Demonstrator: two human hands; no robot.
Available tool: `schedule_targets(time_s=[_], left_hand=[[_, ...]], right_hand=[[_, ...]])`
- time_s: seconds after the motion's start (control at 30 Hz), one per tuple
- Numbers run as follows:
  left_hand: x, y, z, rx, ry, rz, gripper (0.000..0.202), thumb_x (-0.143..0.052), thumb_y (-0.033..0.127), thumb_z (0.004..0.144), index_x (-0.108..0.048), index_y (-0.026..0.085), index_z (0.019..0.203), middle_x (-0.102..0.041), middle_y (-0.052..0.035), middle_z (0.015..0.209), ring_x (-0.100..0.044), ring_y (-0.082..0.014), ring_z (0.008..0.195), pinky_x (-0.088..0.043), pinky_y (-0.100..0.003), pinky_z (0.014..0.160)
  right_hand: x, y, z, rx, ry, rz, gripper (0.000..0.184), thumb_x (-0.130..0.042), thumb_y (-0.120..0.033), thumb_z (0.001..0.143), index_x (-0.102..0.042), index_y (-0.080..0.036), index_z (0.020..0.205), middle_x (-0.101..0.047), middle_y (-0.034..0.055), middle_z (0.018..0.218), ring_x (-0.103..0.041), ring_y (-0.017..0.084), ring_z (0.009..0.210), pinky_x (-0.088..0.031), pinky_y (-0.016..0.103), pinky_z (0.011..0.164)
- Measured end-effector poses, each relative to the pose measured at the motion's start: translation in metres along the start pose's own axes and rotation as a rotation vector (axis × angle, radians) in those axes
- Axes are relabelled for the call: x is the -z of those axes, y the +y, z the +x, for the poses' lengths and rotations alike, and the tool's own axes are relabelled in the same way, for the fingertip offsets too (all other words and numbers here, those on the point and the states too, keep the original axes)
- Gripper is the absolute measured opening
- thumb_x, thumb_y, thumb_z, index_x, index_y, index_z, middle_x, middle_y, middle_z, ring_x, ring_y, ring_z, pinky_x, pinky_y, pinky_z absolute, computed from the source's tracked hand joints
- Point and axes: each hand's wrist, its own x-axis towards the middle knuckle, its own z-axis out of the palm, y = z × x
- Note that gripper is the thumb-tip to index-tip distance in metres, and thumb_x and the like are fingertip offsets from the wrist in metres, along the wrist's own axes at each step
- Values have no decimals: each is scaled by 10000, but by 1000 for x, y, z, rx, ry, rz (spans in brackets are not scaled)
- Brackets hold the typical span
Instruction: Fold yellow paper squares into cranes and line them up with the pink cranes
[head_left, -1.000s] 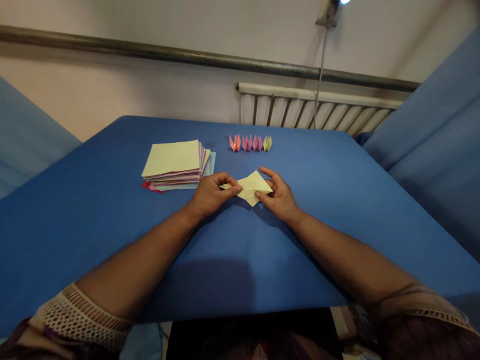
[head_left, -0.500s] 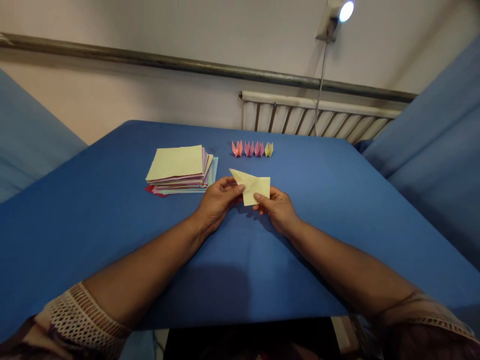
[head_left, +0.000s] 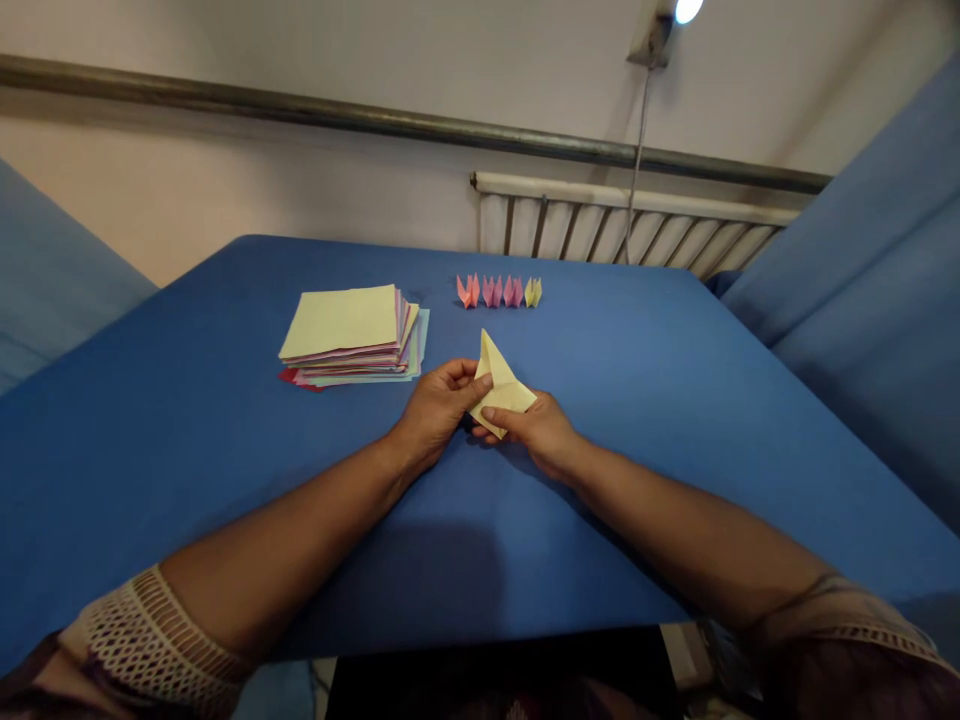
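A pale yellow folded paper (head_left: 498,385) stands between both hands just above the blue table (head_left: 225,450), one pointed corner sticking up. My left hand (head_left: 437,408) pinches its left edge with thumb and fingers. My right hand (head_left: 534,430) grips its lower right part, fingers curled round it. A stack of coloured square sheets (head_left: 349,332), yellow on top, lies to the left behind my left hand. A row of small folded paper pieces (head_left: 499,291), orange, pink and yellow, stands farther back.
A radiator (head_left: 637,230) and a metal rail (head_left: 300,110) run along the wall behind the table. A lamp (head_left: 664,25) hangs above. Blue fabric surfaces flank the table at the left (head_left: 45,280) and right (head_left: 862,260).
The yellow paper has been turned and folded from a flat wide shape into a narrower one with a point upward. My right hand has moved left, closer to my left hand.
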Motion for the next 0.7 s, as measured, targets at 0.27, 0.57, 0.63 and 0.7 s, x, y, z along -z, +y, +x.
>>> schedule_targets(time_s=[0.27, 0.57, 0.63, 0.7], left_hand=[[-4, 2, -4, -102, 29, 110, 306, -790, 370, 701, -651, 149, 860, -678, 1, 758, -607, -109, 656, -487, -219, 617], [-6, 4, -5, -106, 34, 185, 348, -772, 416, 707, -625, 160, 890, -656, 9, 725, -581, -118, 586, -468, -231, 547], [-3, 4, -3, -86, 18, 187, 354, -763, 430, 716, -624, 160, 899, -660, 7, 730, -578, -121, 577, -465, -238, 544], [4, 7, 0, -62, -32, 209, 360, -771, 432, 705, -638, 155, 893, -669, 0, 754, -593, -126, 607, -471, -244, 579]], right_hand=[[0, -6, -1, -16, -21, 34, 459, -868, -322, 605, -688, -142, 986, -715, 43, 797, -671, 147, 622, -539, 264, 569], [-1, 0, 1, 12, -19, -3, 459, -873, -376, 579, -683, -153, 933, -696, 26, 767, -644, 143, 620, -517, 287, 584], [2, -1, 1, 22, -82, -73, 427, -867, -390, 588, -684, -154, 892, -687, 18, 749, -631, 135, 635, -510, 287, 616], [8, -5, 3, 38, -131, -151, 378, -844, -409, 621, -680, -159, 852, -678, 10, 751, -617, 125, 657, -500, 281, 649]])
